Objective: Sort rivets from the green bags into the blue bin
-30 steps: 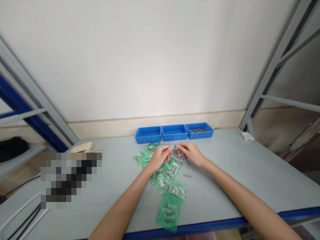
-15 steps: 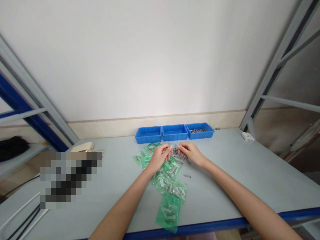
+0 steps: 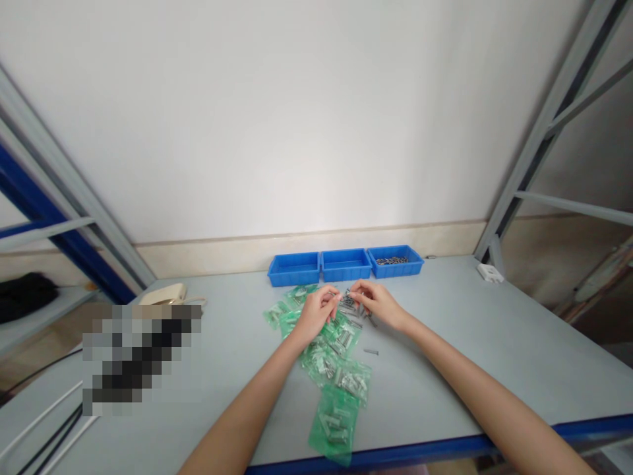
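My left hand [image 3: 320, 313] is closed in a pinch above the green plastic bags [image 3: 345, 338], which hold small silvery metal parts. Close by on its right, my right hand [image 3: 374, 302] is pinched too, fingertips pointing at the left hand's. A tiny pale piece shows between the two sets of fingertips, too small to name. Under and beside the right fingers lies a loose heap of metal screws [image 3: 354, 322], partly hidden by that hand. One single screw [image 3: 370, 351] rests apart on the grey table, nearer to me.
Three blue bins stand along the wall: a left bin [image 3: 294, 280], a middle bin [image 3: 346, 272] and a right bin [image 3: 395, 269] with metal parts inside. A white adapter [image 3: 489, 272] sits far right. Cables [image 3: 47, 432] and a cream-coloured box [image 3: 163, 294] are at left.
The right fingertips have shifted slightly left, nearer the left hand's. A tiny pale piece now shows between them. The bags and bins stay in place.
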The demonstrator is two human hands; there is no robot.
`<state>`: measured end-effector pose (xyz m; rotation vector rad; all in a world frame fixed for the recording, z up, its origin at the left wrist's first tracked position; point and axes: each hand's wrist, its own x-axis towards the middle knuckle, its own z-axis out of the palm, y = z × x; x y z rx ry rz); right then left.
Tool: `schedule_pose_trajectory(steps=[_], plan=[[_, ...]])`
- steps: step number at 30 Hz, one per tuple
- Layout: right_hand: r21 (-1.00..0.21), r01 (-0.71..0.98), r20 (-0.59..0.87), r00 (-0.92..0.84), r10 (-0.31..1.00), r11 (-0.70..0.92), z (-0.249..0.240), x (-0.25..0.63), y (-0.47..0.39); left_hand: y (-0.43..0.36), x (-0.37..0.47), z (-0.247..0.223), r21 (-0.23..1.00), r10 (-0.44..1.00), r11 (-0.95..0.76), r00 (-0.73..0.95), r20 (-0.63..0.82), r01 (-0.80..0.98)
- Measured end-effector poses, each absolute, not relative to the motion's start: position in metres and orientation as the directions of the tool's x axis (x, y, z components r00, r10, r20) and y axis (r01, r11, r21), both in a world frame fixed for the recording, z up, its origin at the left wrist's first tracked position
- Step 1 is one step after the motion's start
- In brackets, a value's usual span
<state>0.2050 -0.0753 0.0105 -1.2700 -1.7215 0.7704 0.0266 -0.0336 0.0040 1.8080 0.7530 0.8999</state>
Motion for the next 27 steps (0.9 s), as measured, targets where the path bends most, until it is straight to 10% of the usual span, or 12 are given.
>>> schedule_pose_trajectory(steps=[7,17,27], plan=[[-0.868,0.426,0.211,-0.146,0.967,0.254,0.009,0.213,-0.069,-0.034,0.024,0.004,0.816,0.762,-0.522,0.566,0.315,0.249],[-0.894,0.449,0.285,0.583,0.761,-0.01,-0.003,0.315,-0.037,-0.039,0.024,-0.002,0.296,0.637,-0.771,0.687,0.35,0.564],[-0.867,0.478,0.25,0.662,0.707,-0.141,-0.011,0.333,-0.04,-0.04,0.025,0.0,0.269,0.659,-0.752,0.695,0.288,0.602]])
